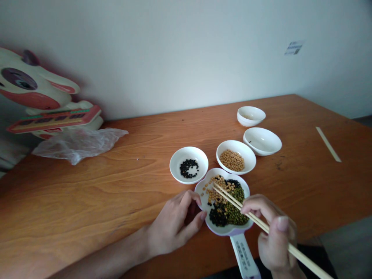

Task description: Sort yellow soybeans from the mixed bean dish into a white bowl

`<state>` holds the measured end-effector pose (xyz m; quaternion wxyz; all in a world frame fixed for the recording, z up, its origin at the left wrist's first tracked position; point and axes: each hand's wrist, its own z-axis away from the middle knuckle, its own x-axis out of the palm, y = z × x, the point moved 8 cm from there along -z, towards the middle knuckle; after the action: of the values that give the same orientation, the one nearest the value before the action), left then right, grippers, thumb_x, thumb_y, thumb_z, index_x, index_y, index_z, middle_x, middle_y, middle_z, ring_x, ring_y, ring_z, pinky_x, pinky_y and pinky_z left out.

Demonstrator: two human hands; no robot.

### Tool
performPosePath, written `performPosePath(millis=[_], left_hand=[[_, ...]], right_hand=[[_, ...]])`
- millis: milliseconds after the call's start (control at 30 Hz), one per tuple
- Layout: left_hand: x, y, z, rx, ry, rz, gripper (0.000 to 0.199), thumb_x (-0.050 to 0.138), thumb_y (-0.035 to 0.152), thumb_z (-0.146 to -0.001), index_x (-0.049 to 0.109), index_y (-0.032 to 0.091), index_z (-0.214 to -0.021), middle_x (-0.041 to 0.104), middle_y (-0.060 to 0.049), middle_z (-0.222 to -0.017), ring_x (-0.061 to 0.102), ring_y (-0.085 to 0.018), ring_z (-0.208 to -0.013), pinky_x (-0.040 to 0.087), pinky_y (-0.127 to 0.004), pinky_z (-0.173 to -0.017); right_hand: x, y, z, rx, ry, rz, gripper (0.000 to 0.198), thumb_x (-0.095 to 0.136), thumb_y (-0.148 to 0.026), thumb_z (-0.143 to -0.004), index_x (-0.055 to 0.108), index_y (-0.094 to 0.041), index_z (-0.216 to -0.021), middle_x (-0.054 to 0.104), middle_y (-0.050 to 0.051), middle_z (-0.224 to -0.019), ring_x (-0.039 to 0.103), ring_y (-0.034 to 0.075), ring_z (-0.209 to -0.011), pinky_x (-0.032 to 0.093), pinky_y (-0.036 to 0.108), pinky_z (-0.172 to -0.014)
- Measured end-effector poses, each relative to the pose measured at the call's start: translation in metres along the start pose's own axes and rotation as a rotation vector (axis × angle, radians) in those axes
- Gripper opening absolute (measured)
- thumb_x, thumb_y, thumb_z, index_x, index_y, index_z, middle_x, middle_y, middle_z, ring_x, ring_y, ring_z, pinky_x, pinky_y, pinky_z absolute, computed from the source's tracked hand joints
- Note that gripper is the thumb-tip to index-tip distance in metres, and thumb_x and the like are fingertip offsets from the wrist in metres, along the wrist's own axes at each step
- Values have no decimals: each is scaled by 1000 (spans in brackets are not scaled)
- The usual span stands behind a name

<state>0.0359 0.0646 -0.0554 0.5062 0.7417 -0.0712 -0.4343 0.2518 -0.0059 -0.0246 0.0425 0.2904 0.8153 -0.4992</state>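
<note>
My right hand (pixel 274 232) is closed around a pair of wooden chopsticks (pixel 255 220). Their tips reach among the yellow soybeans in a flower-shaped dish (pixel 200 188) with a pale handle (pixel 243 255). Mixed in this dish lie soybeans (pixel 214 197), black beans (pixel 217 217) and green mung beans (pixel 236 212). At the dish's left rim, my left hand (pixel 177 221) has curled fingers and thumb against the edge, holding it. Whether a bean is between the chopstick tips is too small to tell.
Beyond the dish stand a white bowl of black beans (pixel 174 170), a soybean bowl (pixel 250 158), a nearly bare bowl (pixel 271 145) and a far bowl (pixel 245 121). A pale strip (pixel 328 144) lies right. A plastic bag (pixel 84 143) and cow-shaped toy keyboard (pixel 58 118) sit left.
</note>
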Motion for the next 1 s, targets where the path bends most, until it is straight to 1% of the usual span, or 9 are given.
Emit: performPosePath(millis=[133, 333, 600, 767, 867, 1000], left_hand=[[-1, 0, 0, -3, 5, 3, 11, 57, 31, -108, 52, 23, -114, 68, -3, -96, 63, -18, -79, 50, -29, -67], [0, -1, 1, -8, -1, 9, 11, 58, 31, -108, 52, 24, -114, 69, -3, -97, 65, -18, -80, 50, -28, -67], [0, -1, 1, -7, -8, 11, 11, 58, 31, -108, 52, 23, -114, 69, -4, -98, 64, -18, -81, 50, -29, -69], [1, -3, 1, -14, -10, 10, 11, 57, 31, -108, 52, 23, -114, 68, -3, -97, 63, -17, -79, 49, -29, -68], [1, -2, 1, -7, -8, 14, 11, 57, 30, -108, 51, 23, -114, 69, -4, -98, 64, -18, -80, 49, -29, -68], [1, -3, 0, -12, -11, 16, 11, 57, 31, -108, 51, 24, -114, 68, -3, -99, 64, -18, -80, 49, -29, -68]], right_hand=[[4, 0, -3, 9, 13, -32, 73, 21, -62, -112, 73, -22, -80, 70, 7, -74, 64, 20, -63, 43, 33, -53], [9, 0, -5, 39, -3, -41, 71, 23, -61, -113, 72, -22, -79, 69, 6, -73, 61, 20, -62, 43, 33, -53], [5, -2, -1, 9, -15, -29, 70, 22, -60, -113, 71, -22, -80, 69, 6, -74, 62, 19, -62, 43, 32, -53], [5, -1, -1, 27, -15, -12, 72, 21, -62, -112, 70, -22, -78, 68, 6, -72, 59, 19, -59, 42, 32, -51], [6, -2, -3, 21, -18, -11, 71, 22, -61, -113, 70, -22, -78, 67, 5, -71, 58, 18, -59, 42, 32, -51], [5, -4, -1, 10, -1, -15, 67, 24, -56, -114, 71, -22, -81, 69, 6, -74, 61, 19, -62, 43, 32, -53]])
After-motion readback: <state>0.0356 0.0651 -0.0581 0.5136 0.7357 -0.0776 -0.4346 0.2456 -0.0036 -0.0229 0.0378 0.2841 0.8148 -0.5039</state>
